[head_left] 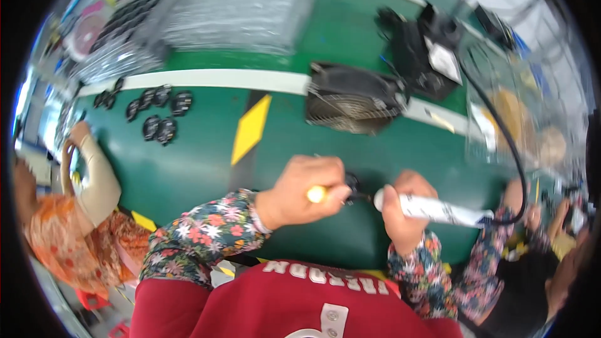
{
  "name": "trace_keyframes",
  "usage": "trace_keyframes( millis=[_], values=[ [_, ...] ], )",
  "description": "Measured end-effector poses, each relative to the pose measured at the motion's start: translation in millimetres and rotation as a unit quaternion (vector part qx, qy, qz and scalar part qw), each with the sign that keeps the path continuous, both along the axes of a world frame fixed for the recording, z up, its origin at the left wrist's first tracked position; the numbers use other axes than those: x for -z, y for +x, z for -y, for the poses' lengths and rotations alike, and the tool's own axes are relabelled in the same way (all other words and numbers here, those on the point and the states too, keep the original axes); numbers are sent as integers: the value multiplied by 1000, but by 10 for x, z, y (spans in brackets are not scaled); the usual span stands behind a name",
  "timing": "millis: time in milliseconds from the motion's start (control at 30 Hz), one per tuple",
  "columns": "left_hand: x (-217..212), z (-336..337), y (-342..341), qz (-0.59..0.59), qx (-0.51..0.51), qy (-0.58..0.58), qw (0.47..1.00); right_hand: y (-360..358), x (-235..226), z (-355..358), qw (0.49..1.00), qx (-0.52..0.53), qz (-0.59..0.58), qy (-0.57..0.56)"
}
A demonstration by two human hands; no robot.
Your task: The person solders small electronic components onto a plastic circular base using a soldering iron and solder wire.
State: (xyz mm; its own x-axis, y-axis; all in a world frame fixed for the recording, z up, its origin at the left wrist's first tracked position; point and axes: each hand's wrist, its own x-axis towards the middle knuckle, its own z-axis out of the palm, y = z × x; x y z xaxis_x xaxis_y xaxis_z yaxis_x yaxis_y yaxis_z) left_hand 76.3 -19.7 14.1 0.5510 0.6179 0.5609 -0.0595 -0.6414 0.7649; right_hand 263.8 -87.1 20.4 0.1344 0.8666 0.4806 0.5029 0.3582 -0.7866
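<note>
Soldering iron (432, 208), white-handled with a black cable (501, 138) leaving its rear end, sits in the right hand (404, 209), whose fingers close fully around the handle. Its tip points toward the left hand (300, 191). The left hand is closed on a slim tool with a yellow end (317, 194), and its fingertips press against a small round black part (352, 183) lying on the green desk (200, 163), between the two hands. Whether the iron tip touches the part cannot be told.

Beyond the left hand, a yellow diamond marking (251, 126) lies on the desk surface. Beyond the right hand stands a black fan with a wire grille (350, 100), and behind it a black soldering station (426, 56). Far to the left of the left hand lies a group of round black parts (156, 109), near the arm of another person in an orange garment (59, 231). At the far edge of the desk, clear bubble wrap (244, 6) is spread out.
</note>
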Motion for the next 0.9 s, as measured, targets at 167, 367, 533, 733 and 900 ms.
trace_keyframes(
  millis=[167, 367, 533, 733, 900],
  values=[
    [75, 124, -32, -26, -14, 73, 997, -44, 103, 157, 997, 8, -69, -23],
    [-15, 168, -122, 57, -51, 309, 948, -116, 54, 130, 975, 88, -202, 15],
    [208, 144, -245, -243, 34, 216, 945, -27, 38, -17, 967, 120, -217, 53],
    [280, 124, -175, -260, 21, 197, 945, -21, 17, -66, 965, 126, -223, 49],
    [281, 175, -209, -284, 35, 208, 935, -8, 120, -31, 969, 98, -221, 57]
  ],
)
